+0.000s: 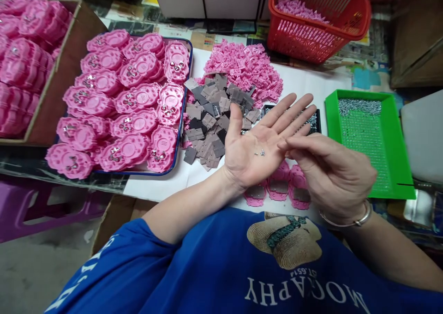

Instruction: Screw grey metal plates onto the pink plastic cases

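Observation:
Palm up and fingers stretched, my left hand (254,150) is open over the work surface. A few tiny metal screws (262,152) lie loose on its palm. My right hand (332,171) is beside it, thumb and forefinger pinched together near the left fingers; anything between those tips is too small to make out. Below the hands lie several pink plastic casings (299,198) with grey plates in them, partly covered. A black tray (316,120) of small metal parts sits behind my left fingers, mostly hidden.
Grey plates (211,136) and small pink parts (242,69) are heaped on white paper. At left stand a blue-rimmed tray (178,150) of pink casings and a box (51,81) of more. A green tray (398,157) holds metal pieces; a red basket (311,39) stands behind.

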`<state>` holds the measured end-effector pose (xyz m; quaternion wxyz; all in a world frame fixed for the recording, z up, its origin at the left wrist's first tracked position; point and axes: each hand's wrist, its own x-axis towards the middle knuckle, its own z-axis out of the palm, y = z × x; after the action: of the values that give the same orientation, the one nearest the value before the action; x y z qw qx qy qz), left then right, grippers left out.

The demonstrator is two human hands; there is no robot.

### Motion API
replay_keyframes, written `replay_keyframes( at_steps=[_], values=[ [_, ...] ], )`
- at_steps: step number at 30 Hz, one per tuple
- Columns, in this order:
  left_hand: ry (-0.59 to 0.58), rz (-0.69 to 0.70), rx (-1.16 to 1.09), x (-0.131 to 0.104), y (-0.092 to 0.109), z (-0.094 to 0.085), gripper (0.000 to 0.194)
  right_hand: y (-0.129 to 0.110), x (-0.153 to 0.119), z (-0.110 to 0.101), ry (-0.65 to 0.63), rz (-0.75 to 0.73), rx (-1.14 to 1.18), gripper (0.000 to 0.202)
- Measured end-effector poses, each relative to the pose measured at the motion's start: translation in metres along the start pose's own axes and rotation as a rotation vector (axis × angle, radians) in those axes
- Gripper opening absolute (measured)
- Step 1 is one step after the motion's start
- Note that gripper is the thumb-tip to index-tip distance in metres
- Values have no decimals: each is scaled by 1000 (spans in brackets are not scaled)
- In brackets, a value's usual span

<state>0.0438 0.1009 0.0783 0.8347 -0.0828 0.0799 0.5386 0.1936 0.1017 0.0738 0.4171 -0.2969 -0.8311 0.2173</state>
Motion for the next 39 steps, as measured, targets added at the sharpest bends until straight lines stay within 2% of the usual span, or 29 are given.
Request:
replay_keyframes(
  at_steps=[3,10,15,19,22,29,35,39],
  values=[
    [-7,-7,-9,0,1,1,103,1,1,-1,7,-25,-1,35],
    [69,73,78,0,-3,1,93,2,5,-5,-103,-133,-90,26],
    [19,65,-16,-1,-2,-3,88,0,10,-5,-178,-132,-184,20],
    [97,30,-127,-1,0,0,81,1,15,-4,-240,-203,-279,17],
    [150,0,-90,-1,0,1,80,1,19,-5,-282,-229,-310,16],
    [7,21,125,-2,-2,-8,91,2,25,-7,-361,-276,-353,18],
    [87,2,13,-2,-4,-8,87,4,28,-6,-462,-246,-434,17],
    [-19,18,43,-1,-3,-14,95,4,26,0,-423,-277,-555,13]
  ],
)
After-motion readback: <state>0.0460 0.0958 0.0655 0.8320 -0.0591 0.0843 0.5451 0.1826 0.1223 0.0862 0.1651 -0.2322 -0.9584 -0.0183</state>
